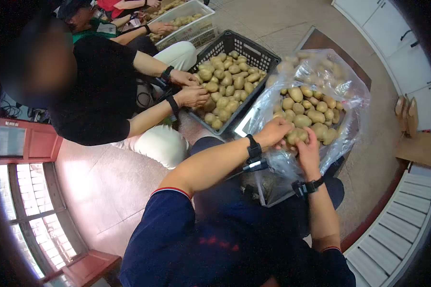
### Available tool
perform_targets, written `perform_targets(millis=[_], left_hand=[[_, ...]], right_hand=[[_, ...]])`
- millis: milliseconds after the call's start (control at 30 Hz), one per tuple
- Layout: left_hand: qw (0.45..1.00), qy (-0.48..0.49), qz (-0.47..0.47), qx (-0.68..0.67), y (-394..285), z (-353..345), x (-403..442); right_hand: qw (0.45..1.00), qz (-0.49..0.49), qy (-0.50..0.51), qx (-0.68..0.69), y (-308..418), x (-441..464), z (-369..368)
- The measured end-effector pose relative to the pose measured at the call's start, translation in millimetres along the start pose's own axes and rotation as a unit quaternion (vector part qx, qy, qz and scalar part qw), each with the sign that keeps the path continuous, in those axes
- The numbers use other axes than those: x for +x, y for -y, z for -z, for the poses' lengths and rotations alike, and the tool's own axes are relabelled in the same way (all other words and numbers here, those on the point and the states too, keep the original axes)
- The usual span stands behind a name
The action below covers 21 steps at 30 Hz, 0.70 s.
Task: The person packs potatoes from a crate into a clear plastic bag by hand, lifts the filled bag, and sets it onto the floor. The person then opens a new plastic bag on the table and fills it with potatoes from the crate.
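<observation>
Potatoes [316,116] fill a clear plastic bag [357,107] whose mouth is spread wide in front of me. Over the near side of the bag, my right hand [309,152] is closed around a potato [298,136]. My left hand [272,133] is beside it, fingers curled in and touching potatoes; the one it appears to grip is partly hidden by the fingers. The two hands are close together, a few centimetres apart. Each wrist wears a black strap with a small device.
A black crate [272,56] of potatoes stands left of the bag, with a co-worker's hands [192,95] in it. Farther back, more people reach into a white crate [207,20]. White cabinets [392,36] line the right; a slatted white radiator [392,234] is lower right.
</observation>
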State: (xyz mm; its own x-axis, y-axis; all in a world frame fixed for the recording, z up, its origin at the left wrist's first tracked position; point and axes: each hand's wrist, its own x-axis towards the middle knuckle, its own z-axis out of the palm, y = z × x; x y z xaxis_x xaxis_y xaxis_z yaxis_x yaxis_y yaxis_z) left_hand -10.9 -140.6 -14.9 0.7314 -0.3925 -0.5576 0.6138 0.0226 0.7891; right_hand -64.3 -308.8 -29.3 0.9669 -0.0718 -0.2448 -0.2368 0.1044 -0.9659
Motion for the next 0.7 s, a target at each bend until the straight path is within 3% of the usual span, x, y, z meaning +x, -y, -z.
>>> perform_targets(millis=[33,100,167,233,300,333,367,433,500,567,700], left_hand=[[1.0,0.01,0.003,0.004,-0.3,0.7,-1.6],[0.998,0.055,0.033,-0.009,-14.1,0.7,-14.0],[0.985,0.102,0.051,-0.13,-12.6,-1.5,-13.2],[0.986,0.103,0.044,-0.126,-12.8,0.3,-12.7],[0.989,0.073,0.016,-0.126,-9.7,4.0,-12.8],[0.985,0.101,0.021,-0.14,-5.4,10.2,-6.4],[0.989,0.078,0.026,-0.126,-7.3,10.7,-7.5],[0.987,0.055,-0.001,-0.149,-14.5,15.4,-10.0],[0.983,0.033,-0.161,-0.078,-9.6,28.9,-2.9],[0.972,-0.001,-0.07,-0.222,-29.3,44.5,-5.1],[0.95,-0.084,-0.064,-0.293,-41.5,94.2,7.2]], right_hand=[[1.0,0.001,-0.006,0.0,-1.4,0.5,-7.6],[0.995,0.093,0.03,-0.007,-6.7,1.5,-20.8],[0.993,0.104,0.029,-0.037,1.9,-8.2,-33.8],[0.991,0.117,0.03,-0.064,5.6,-7.4,-31.4],[0.963,0.169,0.014,-0.21,0.7,-7.9,-24.6],[0.983,0.111,0.017,-0.146,34.0,-23.6,-32.1],[0.983,0.109,0.006,-0.147,23.2,-19.7,-25.0],[0.944,0.209,0.003,-0.256,-5.1,-5.6,-5.9],[0.944,0.175,-0.008,-0.281,14.5,-19.4,-0.8],[0.945,0.151,-0.032,-0.287,12.3,-17.6,10.3],[0.888,0.186,-0.148,-0.394,-5.7,-3.1,37.8]])
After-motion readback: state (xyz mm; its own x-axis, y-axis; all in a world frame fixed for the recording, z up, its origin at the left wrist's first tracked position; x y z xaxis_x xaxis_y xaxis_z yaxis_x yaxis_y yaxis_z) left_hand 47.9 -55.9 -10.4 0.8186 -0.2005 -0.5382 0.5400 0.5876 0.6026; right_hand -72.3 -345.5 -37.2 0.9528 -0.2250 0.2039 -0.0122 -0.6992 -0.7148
